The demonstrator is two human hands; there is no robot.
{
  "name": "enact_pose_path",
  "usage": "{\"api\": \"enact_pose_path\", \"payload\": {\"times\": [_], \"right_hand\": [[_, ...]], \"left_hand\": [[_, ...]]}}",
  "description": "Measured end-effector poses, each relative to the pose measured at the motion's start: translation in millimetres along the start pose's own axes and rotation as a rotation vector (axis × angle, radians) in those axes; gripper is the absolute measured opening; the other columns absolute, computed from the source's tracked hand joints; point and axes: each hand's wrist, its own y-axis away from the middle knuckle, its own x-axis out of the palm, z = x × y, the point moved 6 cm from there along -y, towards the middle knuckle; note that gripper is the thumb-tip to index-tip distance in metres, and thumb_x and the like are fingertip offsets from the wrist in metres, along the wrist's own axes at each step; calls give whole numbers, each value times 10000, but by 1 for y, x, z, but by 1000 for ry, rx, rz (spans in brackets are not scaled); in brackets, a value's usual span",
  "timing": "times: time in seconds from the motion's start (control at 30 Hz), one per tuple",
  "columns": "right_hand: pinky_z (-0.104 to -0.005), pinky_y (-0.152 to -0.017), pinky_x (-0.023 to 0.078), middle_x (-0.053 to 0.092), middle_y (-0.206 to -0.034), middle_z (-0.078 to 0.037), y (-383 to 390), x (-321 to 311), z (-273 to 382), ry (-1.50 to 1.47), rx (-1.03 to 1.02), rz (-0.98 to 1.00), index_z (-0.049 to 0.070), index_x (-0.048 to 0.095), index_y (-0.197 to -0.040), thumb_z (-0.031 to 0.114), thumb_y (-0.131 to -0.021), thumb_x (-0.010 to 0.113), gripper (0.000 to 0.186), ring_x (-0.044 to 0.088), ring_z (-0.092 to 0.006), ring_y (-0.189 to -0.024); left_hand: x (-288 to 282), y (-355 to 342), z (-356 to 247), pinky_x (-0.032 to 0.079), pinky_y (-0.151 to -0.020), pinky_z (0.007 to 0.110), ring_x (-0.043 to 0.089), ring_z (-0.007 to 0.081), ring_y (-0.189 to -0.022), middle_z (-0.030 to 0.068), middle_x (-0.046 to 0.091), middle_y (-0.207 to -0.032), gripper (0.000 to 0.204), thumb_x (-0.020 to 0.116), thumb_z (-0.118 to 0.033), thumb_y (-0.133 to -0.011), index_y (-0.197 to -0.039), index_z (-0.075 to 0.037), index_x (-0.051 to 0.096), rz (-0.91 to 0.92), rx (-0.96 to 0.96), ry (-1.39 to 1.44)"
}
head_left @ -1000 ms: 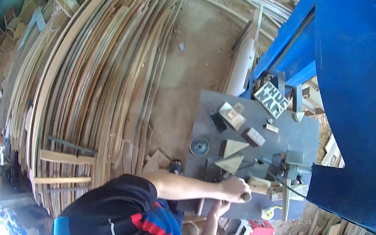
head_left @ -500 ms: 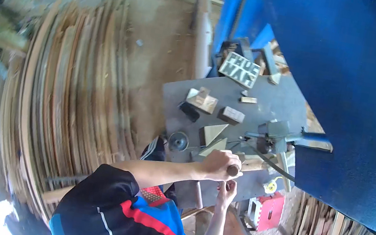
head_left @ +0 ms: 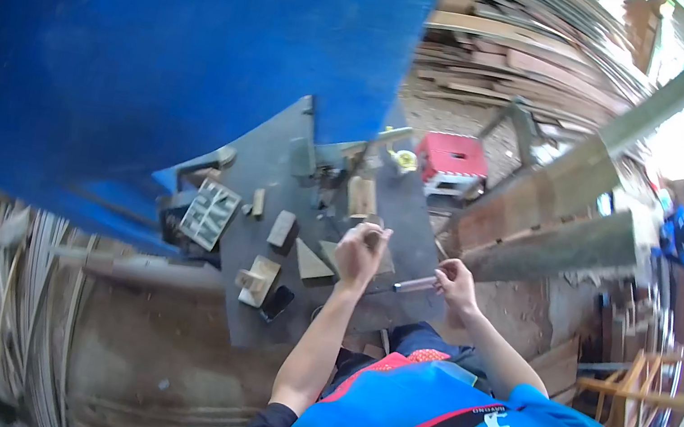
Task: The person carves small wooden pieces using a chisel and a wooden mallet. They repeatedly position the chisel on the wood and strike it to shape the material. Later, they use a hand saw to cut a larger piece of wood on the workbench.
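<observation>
My left hand (head_left: 358,258) is closed around a brown wooden piece (head_left: 374,222) whose rounded end shows above the fist, over the grey table (head_left: 335,304). Beyond that fist lies a pale wooden block (head_left: 361,196) beside a metal clamp or vise (head_left: 330,177). On the near right of the tabletop is a slim pinkish-brown rod with a dark tip (head_left: 414,285). My right hand (head_left: 457,287) has its thumb and fingers drawn together at the rod's near end. Triangular wood pieces (head_left: 311,261) rest left of my left hand.
A huge blue panel (head_left: 169,55) fills the upper left. Table items include small wooden blocks (head_left: 282,229), a black phone (head_left: 277,304), a lettered block (head_left: 210,215) and a yellow tape measure (head_left: 404,161). Past the table stand a red-and-white stool (head_left: 452,162) and stacked boards (head_left: 523,67).
The view has swung round by about a quarter turn. My right hand has moved from beside my left fist to the rod, which has stayed in place. My left hand keeps its brown wooden piece.
</observation>
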Motion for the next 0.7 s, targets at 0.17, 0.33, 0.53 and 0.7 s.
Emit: {"api": "enact_pose_path", "payload": {"times": [0.17,0.33,0.53,0.7], "right_hand": [[-281,-637,552,680,-891,-58,31,45,46,34,28,102,39,632,-1055,127,-938,681,154,651,-114,-754],[-365,-824,543,680,-958,-114,44,18,77,267,-247,-34,34,622,-1098,126,-892,702,239,670,-210,-907],[-346,-763,525,681,-900,-106,114,-139,147,402,-291,-556,23,642,-1020,156,-890,718,201,653,-190,-838],[-301,-776,524,687,-965,-27,252,-315,283,903,-460,-1171,76,644,-1109,108,-891,721,234,640,-130,-920]], "left_hand": [[4,-8,1,524,-690,406,695,310,-788,86,718,-846,267,783,-362,-846,-817,-114,687,72,-23,-20],[31,-9,-2,520,-684,430,692,324,-755,78,713,-805,260,783,-358,-847,-816,-125,673,226,-30,-33],[82,-13,2,524,-717,442,691,340,-797,93,714,-841,268,774,-360,-856,-864,-115,666,362,99,11],[115,-25,32,522,-720,440,695,336,-819,93,715,-859,268,760,-398,-864,-879,-145,672,472,70,-15]]}}
